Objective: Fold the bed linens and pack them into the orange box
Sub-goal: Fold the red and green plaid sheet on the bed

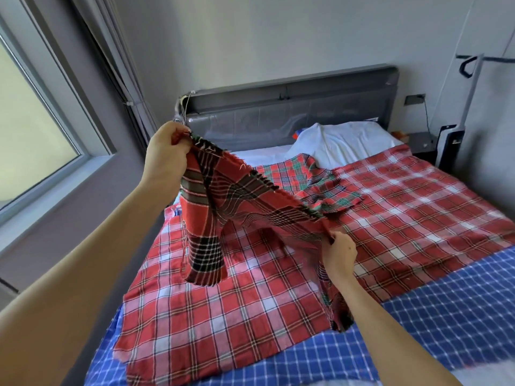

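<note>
Left hand (167, 151): raised above the left edge of the bed (262, 153), fingers curled, pinching a frayed corner of the dark tartan cloth (237, 196).
Right hand (338, 252): lower, over the bed's middle, pinching a gathered edge of the same cloth.
Dark tartan cloth: hangs slack between both hands, above the red plaid sheet (223, 302).
Step in hand: judged to be opening the cloth out for a first fold.
Next move: locate the matching corners, bring them together and keep the edges aligned.
Bed surface: the red plaid sheet overlies a blue check sheet (446, 302). A red-green cloth (320, 179) lies crumpled toward the head end, beside a white pillow (342, 140).
Orange box: not in view.
Writing: none legible.
</note>
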